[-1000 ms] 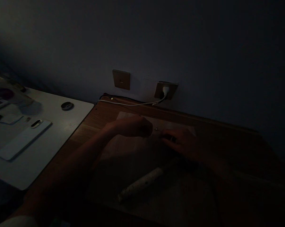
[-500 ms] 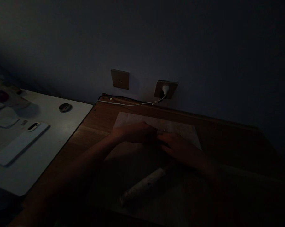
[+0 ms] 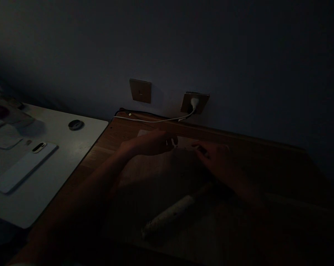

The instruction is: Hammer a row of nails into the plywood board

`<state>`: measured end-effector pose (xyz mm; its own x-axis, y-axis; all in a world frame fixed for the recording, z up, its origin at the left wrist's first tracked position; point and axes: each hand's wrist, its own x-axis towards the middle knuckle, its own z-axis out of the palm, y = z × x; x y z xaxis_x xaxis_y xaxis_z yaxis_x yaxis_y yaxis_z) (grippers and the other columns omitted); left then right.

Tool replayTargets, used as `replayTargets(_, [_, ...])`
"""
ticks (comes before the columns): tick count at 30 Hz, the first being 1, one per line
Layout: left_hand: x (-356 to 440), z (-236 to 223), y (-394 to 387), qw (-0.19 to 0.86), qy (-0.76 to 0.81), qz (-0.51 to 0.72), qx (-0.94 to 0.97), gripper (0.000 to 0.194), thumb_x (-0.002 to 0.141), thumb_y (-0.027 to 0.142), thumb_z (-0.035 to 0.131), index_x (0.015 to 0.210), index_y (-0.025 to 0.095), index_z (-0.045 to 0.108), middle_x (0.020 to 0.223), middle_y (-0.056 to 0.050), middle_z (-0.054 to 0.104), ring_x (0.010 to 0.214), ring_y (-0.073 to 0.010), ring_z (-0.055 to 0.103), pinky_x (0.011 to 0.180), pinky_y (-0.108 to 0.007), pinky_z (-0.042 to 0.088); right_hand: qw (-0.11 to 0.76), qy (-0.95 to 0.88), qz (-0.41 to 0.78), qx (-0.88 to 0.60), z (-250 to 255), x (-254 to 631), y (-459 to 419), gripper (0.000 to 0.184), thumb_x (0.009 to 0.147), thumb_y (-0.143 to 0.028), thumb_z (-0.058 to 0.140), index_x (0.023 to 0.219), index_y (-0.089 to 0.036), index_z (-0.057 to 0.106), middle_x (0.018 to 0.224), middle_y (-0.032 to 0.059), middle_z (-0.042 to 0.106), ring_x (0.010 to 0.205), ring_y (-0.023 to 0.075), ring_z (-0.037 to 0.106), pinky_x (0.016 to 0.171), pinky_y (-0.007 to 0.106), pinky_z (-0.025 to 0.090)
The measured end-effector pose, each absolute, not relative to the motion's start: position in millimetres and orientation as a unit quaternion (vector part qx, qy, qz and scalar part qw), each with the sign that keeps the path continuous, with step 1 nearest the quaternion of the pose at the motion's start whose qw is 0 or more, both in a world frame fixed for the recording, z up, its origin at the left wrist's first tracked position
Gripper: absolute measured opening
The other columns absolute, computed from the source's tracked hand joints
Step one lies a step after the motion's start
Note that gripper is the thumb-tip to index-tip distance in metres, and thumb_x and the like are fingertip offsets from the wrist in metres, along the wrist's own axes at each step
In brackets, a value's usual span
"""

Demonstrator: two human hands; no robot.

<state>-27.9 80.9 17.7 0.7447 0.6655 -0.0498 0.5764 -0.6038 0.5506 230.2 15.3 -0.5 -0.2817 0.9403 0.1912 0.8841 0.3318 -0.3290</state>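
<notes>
In the dim light, my left hand hovers over the far left part of a pale board. Its fingers are bent down, with a tiny pale speck at the tips. My right hand is at the board's far right, thumb and forefinger curled towards each other around a tiny pale bit. What either hand pinches is too small and dark to name. A gap separates the two hands. Below them on the board lies a tool with a whitish, stained handle; its darker, thinner end runs towards my right wrist and fades into shadow.
A white table adjoins the wooden tabletop on the left. On it are a white phone and a round dark lid-like object. White and black cables run along the wall to a socket with a plug in it.
My hands were together over the board. Now they are apart, the left shifted left and slightly away, the right shifted right. The white-handled tool stays in place.
</notes>
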Motion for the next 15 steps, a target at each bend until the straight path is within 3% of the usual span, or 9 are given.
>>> replayTargets(5, [-28.7,12.3,82.3,0.184,0.382,0.089,0.901,0.026,0.096,0.013,0.066,0.121,0.017,0.073,0.121,-0.01,0.075,0.099,-0.0197,0.073,0.084,-0.029,0.053,0.113,-0.788,0.028,-0.605,-8.2,225.2,14.6,0.026,0.102,-0.021,0.059,0.117,-0.018,0.079,0.118,0.0129,0.081,0.108,0.0306,0.076,0.091,0.041,0.057])
replayTargets(11, [-25.6,5.7,84.6,0.175,0.365,0.04,0.913,0.021,0.096,0.006,0.056,0.097,0.015,0.075,0.098,-0.009,0.077,0.088,-0.019,0.072,0.077,-0.027,0.052,0.092,-0.79,0.022,-0.605,-12.3,219.1,13.9,0.029,0.106,-0.023,0.053,0.12,-0.016,0.078,0.117,0.0132,0.079,0.109,0.031,0.074,0.094,0.043,0.054])
replayTargets(15, [-24.3,-1.7,88.0,0.169,0.357,0.047,0.917,0.023,0.095,0.004,0.055,0.098,0.015,0.075,0.1,-0.009,0.078,0.088,-0.0193,0.073,0.076,-0.028,0.051,0.049,-0.781,0.062,-0.62,-6.4,215.5,14.1,0.032,0.106,-0.021,0.054,0.128,-0.015,0.076,0.123,0.0129,0.078,0.113,0.0313,0.073,0.096,0.042,0.054])
